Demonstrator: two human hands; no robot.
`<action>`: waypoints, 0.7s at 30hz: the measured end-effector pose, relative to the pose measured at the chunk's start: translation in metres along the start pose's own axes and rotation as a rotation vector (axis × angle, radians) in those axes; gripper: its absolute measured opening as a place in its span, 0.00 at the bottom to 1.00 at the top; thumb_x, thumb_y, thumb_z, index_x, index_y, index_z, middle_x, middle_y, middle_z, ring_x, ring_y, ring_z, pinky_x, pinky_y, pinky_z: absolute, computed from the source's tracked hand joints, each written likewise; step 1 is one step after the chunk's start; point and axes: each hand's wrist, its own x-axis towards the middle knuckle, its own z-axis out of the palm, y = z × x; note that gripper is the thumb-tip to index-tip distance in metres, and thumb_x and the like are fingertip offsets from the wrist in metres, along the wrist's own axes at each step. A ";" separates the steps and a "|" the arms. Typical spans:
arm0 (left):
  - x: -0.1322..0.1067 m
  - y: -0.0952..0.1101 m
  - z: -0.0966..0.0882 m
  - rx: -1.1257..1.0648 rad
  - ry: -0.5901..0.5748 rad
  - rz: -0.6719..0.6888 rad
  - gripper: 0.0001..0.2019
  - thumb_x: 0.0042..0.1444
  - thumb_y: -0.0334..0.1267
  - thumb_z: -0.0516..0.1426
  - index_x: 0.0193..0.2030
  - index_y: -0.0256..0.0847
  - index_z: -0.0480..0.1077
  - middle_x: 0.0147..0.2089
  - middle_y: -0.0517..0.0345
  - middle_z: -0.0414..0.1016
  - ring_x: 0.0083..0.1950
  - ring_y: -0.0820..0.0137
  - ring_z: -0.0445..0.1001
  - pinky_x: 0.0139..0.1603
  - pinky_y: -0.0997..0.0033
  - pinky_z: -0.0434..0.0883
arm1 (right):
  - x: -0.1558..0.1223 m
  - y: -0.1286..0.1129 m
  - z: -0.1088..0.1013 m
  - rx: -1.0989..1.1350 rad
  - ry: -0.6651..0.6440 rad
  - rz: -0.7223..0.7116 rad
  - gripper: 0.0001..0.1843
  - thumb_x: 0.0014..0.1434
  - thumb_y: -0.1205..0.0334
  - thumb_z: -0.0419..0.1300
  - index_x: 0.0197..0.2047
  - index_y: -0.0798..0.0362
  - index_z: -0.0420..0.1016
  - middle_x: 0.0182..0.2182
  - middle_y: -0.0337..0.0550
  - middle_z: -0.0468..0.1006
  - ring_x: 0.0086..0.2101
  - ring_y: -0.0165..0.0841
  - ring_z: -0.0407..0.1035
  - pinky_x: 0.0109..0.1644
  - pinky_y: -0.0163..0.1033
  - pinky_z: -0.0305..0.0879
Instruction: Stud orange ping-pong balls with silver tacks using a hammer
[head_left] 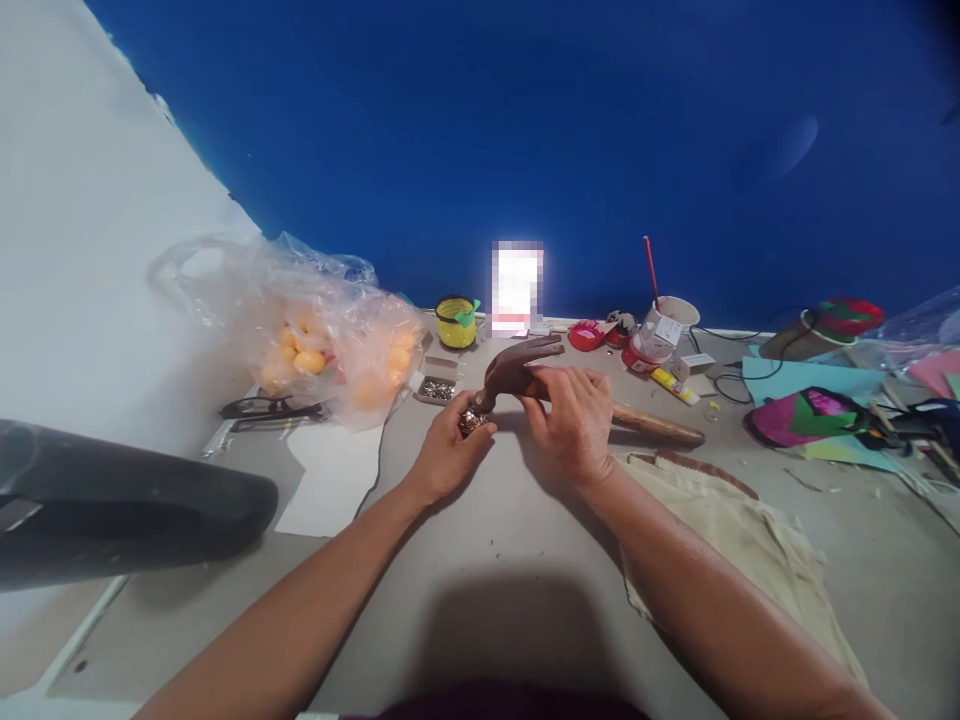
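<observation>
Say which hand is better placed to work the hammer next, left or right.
Probably the right hand: it grips the hammer close to the head, whose face is at the shiny piece. The left hand is occupied holding that piece.

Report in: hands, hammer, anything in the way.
Right hand gripping hammer near its head. Left hand holding shiny object at hammer's striking end, contact unclear. Nearest possible snag: cloth under right forearm.
</observation>
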 end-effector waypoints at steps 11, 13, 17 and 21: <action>0.002 0.000 0.005 -0.295 -0.047 -0.124 0.17 0.51 0.41 0.66 0.44 0.40 0.68 0.35 0.62 0.74 0.23 0.77 0.67 0.22 0.74 0.65 | 0.000 -0.003 -0.004 -0.007 0.027 0.023 0.06 0.67 0.63 0.61 0.47 0.51 0.75 0.34 0.43 0.82 0.37 0.37 0.73 0.50 0.45 0.55; 0.002 0.002 0.006 -0.278 -0.031 -0.121 0.15 0.49 0.41 0.67 0.39 0.40 0.69 0.29 0.65 0.71 0.22 0.77 0.66 0.23 0.74 0.66 | -0.001 -0.003 -0.004 0.001 0.005 -0.009 0.06 0.67 0.62 0.61 0.47 0.52 0.75 0.35 0.43 0.82 0.37 0.37 0.73 0.50 0.45 0.55; 0.002 0.006 0.005 -0.206 -0.026 -0.143 0.15 0.50 0.43 0.67 0.41 0.40 0.72 0.22 0.70 0.65 0.20 0.76 0.63 0.23 0.73 0.66 | 0.001 -0.002 -0.006 0.010 0.019 -0.027 0.06 0.67 0.63 0.62 0.47 0.51 0.75 0.36 0.43 0.83 0.37 0.37 0.73 0.50 0.44 0.56; 0.002 0.006 0.004 -0.083 0.014 -0.105 0.17 0.49 0.45 0.68 0.44 0.40 0.76 0.26 0.66 0.69 0.24 0.75 0.65 0.26 0.71 0.67 | 0.002 0.002 -0.006 -0.005 0.056 -0.003 0.05 0.67 0.63 0.61 0.46 0.51 0.75 0.35 0.43 0.83 0.38 0.37 0.73 0.50 0.45 0.56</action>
